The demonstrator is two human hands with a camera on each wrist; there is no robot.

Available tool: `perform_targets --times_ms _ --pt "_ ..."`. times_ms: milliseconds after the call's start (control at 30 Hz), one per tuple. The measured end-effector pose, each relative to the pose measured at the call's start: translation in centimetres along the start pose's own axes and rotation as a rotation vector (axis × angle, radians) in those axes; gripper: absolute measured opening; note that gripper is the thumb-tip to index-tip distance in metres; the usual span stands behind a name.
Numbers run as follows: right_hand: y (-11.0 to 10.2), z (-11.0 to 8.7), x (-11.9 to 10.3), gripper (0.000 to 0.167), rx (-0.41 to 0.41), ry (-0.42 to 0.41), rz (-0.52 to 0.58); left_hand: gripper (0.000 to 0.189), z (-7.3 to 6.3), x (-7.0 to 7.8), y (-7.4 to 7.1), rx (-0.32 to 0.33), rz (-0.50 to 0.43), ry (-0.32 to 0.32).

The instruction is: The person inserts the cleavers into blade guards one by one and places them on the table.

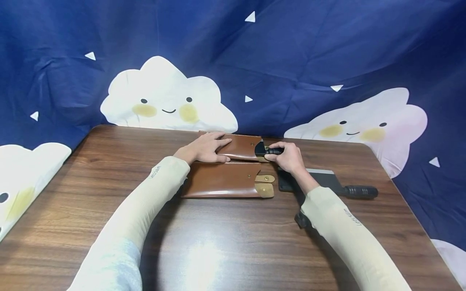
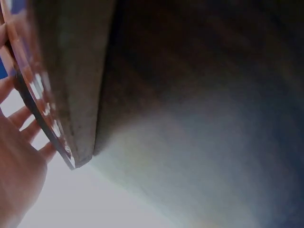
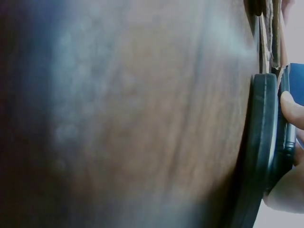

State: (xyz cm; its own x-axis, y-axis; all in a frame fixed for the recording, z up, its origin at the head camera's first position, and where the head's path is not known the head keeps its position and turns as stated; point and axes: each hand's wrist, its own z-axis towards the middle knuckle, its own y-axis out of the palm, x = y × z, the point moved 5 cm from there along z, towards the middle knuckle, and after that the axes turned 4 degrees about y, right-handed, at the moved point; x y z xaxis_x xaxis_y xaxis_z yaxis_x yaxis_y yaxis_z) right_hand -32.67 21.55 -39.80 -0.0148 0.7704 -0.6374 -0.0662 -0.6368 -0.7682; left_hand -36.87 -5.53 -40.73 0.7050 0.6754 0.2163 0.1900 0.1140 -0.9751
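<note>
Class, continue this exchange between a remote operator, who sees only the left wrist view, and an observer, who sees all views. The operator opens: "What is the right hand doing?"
Observer: The right hand grips a black handle at the mouth of the far sheath.
Operator: How does the tan strap of the near sheath lie?
Observer: It sticks out at the right end.
Operator: What lies beyond it?
Observer: A cleaver, handle pointing right.

Brown sheaths (image 1: 238, 147), cleaver (image 1: 322, 180) on wooden table (image 1: 91, 190)

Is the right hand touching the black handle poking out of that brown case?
Touching. The head view shows the right hand pinching the handle.
</note>
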Motion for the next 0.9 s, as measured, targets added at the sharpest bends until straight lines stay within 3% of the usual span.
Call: perform_targets --times_ms 267,600,900 --pt "0.0 0.0 0.0 0.037 -0.053 0.027 0.000 0.081 -0.1 0.0 0.0 -0.001 -0.014 -0.001" --pt "0.0 -0.2 -0.5 0.039 -0.051 -0.004 -0.023 0.082 -0.5 -0.1 0.1 0.004 -0.002 -0.012" --pt "-2.8 -1.4 -0.5 0.045 0.001 -0.033 0.071 0.077 -1.9 1.0 -1.0 0.066 0.012 0.039"
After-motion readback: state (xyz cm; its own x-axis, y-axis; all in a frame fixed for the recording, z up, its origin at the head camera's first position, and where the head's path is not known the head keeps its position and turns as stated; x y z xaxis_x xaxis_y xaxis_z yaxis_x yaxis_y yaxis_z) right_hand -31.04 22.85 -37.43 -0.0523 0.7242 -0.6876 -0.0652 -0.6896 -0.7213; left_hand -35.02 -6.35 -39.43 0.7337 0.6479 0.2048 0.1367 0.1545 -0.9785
